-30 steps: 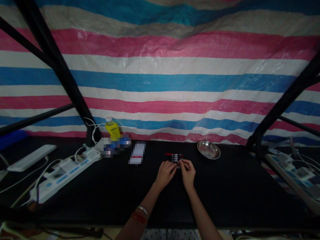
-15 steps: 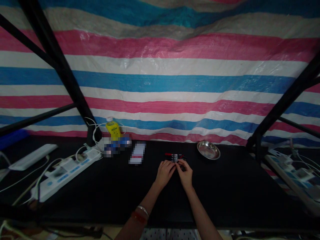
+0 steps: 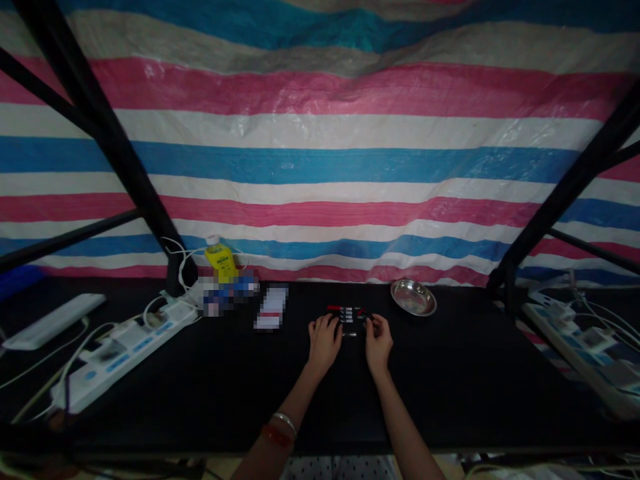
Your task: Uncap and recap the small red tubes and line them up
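Several slim marker-like pens (image 3: 346, 311), red or black with pale printed bands, lie side by side in a row on the black table (image 3: 240, 393). My left hand (image 3: 324, 341) rests at their left ends, palm down, its fingers bent a little and apart. At the right ends, the thumb and fingers of my right hand (image 3: 379, 341) close on a dark pen tip. Closest to me, one more pen (image 3: 349, 334) lies between my hands, a little away from the row. Its left end is hidden by my left hand.
A shallow metal dish (image 3: 413, 298) stands back right. Left of the pens are a pale blurred-out item (image 3: 271, 308), a yellow bottle (image 3: 221, 261) and a white power strip (image 3: 125, 357) with cables. Another power strip (image 3: 575, 353) lies far right. A striped tarp (image 3: 320, 160) hangs behind.
My hands have moved apart, from together at the front of the pens to either end of them. The nearest pen now shows between them. The view has shifted slightly.
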`<act>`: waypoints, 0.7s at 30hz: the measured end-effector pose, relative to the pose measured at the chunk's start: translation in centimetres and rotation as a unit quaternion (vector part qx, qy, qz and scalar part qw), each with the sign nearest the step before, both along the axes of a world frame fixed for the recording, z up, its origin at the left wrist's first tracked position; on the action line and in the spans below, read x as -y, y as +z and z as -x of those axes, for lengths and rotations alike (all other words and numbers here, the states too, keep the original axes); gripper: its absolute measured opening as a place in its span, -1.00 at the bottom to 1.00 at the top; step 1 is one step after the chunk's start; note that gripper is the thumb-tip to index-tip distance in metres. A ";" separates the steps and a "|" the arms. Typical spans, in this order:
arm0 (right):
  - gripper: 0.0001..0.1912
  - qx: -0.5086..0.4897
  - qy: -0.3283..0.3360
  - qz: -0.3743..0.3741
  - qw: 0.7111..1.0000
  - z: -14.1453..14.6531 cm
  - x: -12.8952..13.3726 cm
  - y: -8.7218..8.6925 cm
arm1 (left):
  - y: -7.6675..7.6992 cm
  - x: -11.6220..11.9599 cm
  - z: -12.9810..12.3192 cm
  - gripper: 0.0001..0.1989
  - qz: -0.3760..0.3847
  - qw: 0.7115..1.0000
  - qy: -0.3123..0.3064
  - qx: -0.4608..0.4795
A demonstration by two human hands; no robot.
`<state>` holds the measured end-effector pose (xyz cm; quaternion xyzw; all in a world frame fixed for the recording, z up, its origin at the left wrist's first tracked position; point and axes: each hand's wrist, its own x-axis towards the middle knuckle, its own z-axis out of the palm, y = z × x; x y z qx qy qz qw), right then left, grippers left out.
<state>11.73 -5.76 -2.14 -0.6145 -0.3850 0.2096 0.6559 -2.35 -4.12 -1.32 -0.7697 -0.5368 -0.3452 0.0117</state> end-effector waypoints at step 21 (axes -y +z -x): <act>-0.64 -0.033 0.077 -0.005 0.997 0.8 0.0 0.2 | 0.3 -0.1 0.2 -0.78 0.048 0.999 -0.007 0.012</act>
